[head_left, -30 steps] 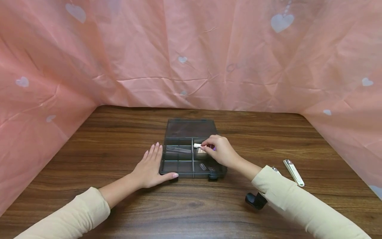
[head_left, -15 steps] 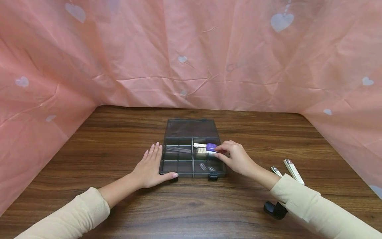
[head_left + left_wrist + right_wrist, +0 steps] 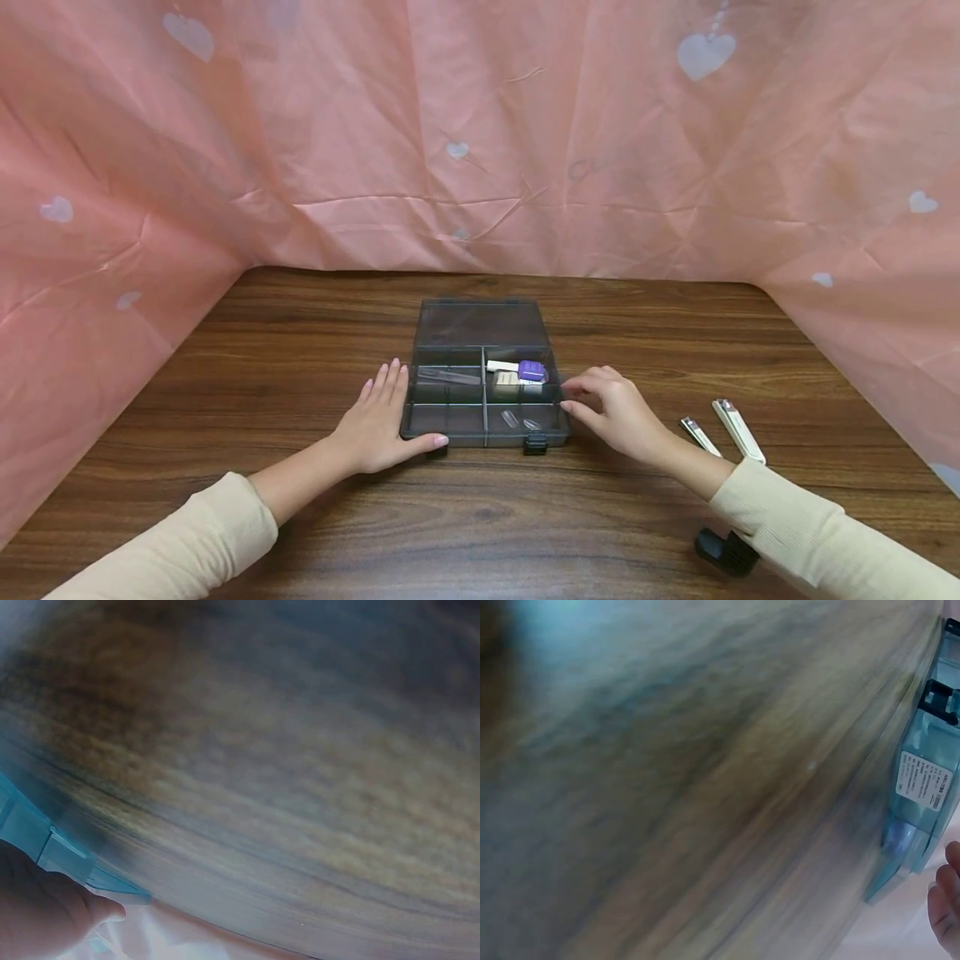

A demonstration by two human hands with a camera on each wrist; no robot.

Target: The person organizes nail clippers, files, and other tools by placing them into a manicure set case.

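Observation:
A dark see-through compartment box (image 3: pixel 448 419) lies on the table with its lid (image 3: pixel 480 323) folded back. My left hand (image 3: pixel 375 425) rests against its left side, fingers straight and thumb along the front edge. Beside the right wall is my right hand (image 3: pixel 615 412), fingers loosely bent, thumb apart, holding nothing; whether the fingertips touch the wall is unclear. In the back right compartment sit a purple item (image 3: pixel 531 370), a white stick-like piece (image 3: pixel 501 366) and a pale labelled piece (image 3: pixel 507 379). Clear strips (image 3: pixel 450 376) lie back left, and small clear nail-shaped pieces (image 3: pixel 510 418) front right.
Two nail clippers, a smaller one (image 3: pixel 701 437) and a larger one (image 3: pixel 738 429), lie right of the box near my right forearm. A black device (image 3: pixel 726 552) is at the right wrist. Pink cloth (image 3: pixel 480 167) with hearts encloses the table's back and sides.
My right hand has let go of the purple item in the back right compartment and drawn back rightward to the box's right edge. The left hand has stayed in place.

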